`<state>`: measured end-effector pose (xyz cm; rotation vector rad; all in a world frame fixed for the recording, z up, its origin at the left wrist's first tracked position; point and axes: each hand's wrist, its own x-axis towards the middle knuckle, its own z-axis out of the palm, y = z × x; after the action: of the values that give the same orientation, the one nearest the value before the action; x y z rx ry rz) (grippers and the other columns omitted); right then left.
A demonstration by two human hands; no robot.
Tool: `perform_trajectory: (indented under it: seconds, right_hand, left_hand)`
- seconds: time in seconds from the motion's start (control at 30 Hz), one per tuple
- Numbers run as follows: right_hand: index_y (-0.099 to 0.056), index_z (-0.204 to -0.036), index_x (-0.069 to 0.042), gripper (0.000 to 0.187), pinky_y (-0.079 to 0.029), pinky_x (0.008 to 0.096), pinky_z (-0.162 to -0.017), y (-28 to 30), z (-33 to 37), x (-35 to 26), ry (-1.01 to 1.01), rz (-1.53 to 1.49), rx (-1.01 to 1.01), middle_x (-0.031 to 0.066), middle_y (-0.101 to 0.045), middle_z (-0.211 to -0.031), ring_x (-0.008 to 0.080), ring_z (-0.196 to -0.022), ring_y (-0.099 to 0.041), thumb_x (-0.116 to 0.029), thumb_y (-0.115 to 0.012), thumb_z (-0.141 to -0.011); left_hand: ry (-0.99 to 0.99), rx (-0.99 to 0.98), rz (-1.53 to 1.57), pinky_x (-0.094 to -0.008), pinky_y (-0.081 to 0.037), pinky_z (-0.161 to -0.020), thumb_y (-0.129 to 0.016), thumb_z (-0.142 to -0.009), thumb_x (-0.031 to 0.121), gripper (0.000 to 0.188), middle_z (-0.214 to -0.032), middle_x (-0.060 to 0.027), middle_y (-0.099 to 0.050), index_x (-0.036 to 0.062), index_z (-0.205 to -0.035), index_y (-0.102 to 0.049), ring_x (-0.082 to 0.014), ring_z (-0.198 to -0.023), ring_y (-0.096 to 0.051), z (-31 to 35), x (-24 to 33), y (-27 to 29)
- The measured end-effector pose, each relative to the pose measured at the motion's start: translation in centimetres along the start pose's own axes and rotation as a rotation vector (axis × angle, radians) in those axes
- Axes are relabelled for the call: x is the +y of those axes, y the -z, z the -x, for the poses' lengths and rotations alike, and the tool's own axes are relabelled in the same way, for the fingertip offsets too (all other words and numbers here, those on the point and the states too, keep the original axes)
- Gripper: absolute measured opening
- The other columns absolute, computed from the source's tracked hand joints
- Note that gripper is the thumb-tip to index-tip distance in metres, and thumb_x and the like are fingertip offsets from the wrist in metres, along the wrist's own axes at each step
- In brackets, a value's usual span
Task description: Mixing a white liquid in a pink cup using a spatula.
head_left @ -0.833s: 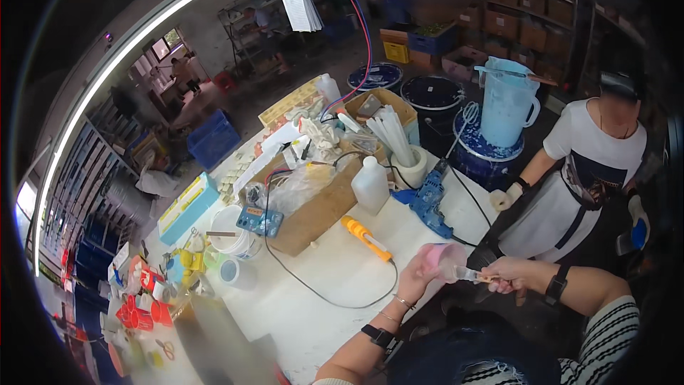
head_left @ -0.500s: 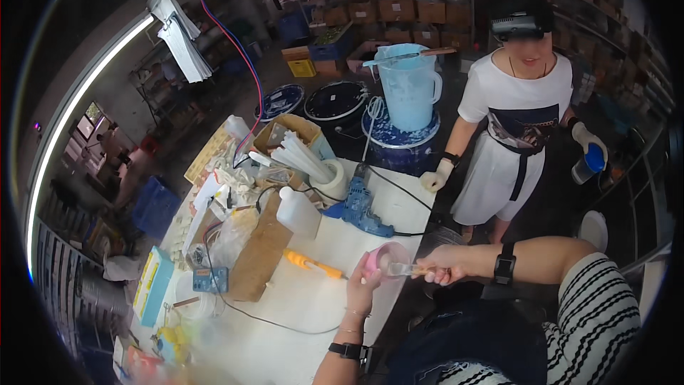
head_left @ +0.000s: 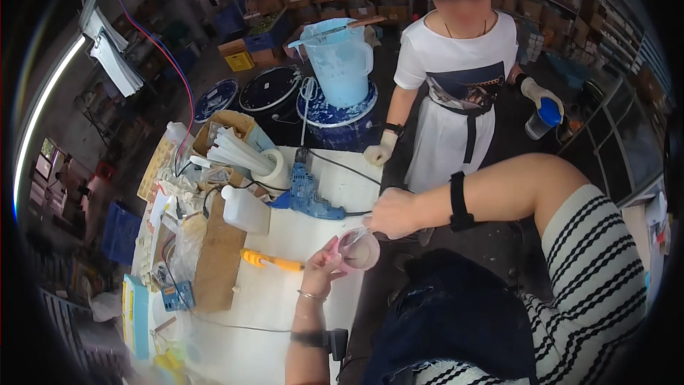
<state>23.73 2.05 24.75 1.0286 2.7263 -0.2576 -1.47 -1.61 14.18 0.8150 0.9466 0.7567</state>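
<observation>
Pink in colour, the cup [head_left: 359,252] was tilted at the right edge of the worktop [head_left: 278,301], gripped by the left hand [head_left: 323,265] with fingers curled around its side. The right hand [head_left: 393,214] was closed on a pale tool [head_left: 354,238] that reached into the cup; the fist hid its handle. A blue drill [head_left: 304,189] lay near the far right corner, beyond an orange tool [head_left: 271,260].
</observation>
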Motion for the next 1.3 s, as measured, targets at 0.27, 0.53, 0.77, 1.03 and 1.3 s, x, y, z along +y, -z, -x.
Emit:
perform_trajectory:
  seconds: [0.27, 0.53, 0.77, 1.03, 1.3]
  right_hand:
    - [-0.06, -0.07, -0.004, 0.032, -0.035, 0.0334, -0.037, -4.1, 2.4, -0.7, -0.598, -1.236, -0.277, 0.0112, -0.055, -0.056, 0.0193, -0.046, -0.052, -0.028, -0.05, -0.089]
    - [-0.054, -0.099, -0.003, 0.033, -0.026, 0.0159, -0.034, -8.2, 2.8, -2.0, -0.653, -2.589, -0.64, -0.006, -0.039, -0.057, 0.0004, -0.04, -0.032, -0.031, -0.035, -0.098]
    - [-0.058, -0.095, -0.005, 0.034, -0.024, 0.0212, -0.034, -3.1, 5.0, -2.8, -0.689, -1.665, -0.217, -0.002, -0.042, -0.055, 0.0048, -0.039, -0.033, -0.033, -0.041, -0.096]
    - [-0.061, -0.113, -0.011, 0.033, -0.045, 0.0336, -0.057, 1.3, 8.4, -4.5, -0.372, -0.975, 0.204, 0.013, -0.063, -0.071, 0.0241, -0.061, -0.061, -0.033, -0.046, -0.093]
    - [-0.058, -0.116, -0.006, 0.033, -0.049, 0.033, -0.064, 3.4, 9.8, -6.1, -0.349, -0.789, 0.387, 0.0168, -0.065, -0.081, 0.0289, -0.073, -0.065, -0.027, -0.049, -0.093]
  left_hand:
    - [-0.369, 0.162, -0.117, -0.0334, -0.058, -0.066, -0.063, -0.079, 0.0, 0.017, -0.139, -0.0159, -0.04, 0.007, -0.071, -0.05, -0.0198, -0.095, -0.062, -0.9, -2.9, -0.6]
    - [-0.314, 0.216, 0.274, -0.0484, -0.051, -0.087, -0.058, -0.086, 0.009, 0.011, -0.14, -0.0114, -0.038, 0.0066, -0.085, -0.047, -0.0274, -0.117, -0.048, 0.7, -4.6, -2.1]
    - [-0.173, 0.206, 0.504, -0.0615, -0.049, -0.083, -0.055, -0.09, 0.017, 0.013, -0.127, -0.008, -0.05, 0.01, -0.084, -0.046, -0.03, -0.113, -0.049, 0.2, -6.0, -0.4]
    - [-0.184, 0.175, 0.559, -0.0647, -0.045, -0.086, -0.057, -0.089, 0.019, 0.013, -0.124, -0.0114, -0.051, 0.0103, -0.083, -0.049, -0.0353, -0.112, -0.051, 1.6, -4.7, -0.4]
    - [-0.205, 0.148, 0.607, -0.0649, -0.045, -0.087, -0.057, -0.089, 0.019, 0.012, -0.12, -0.0093, -0.053, 0.0132, -0.083, -0.048, -0.033, -0.117, -0.048, 0.5, -5.3, -0.2]
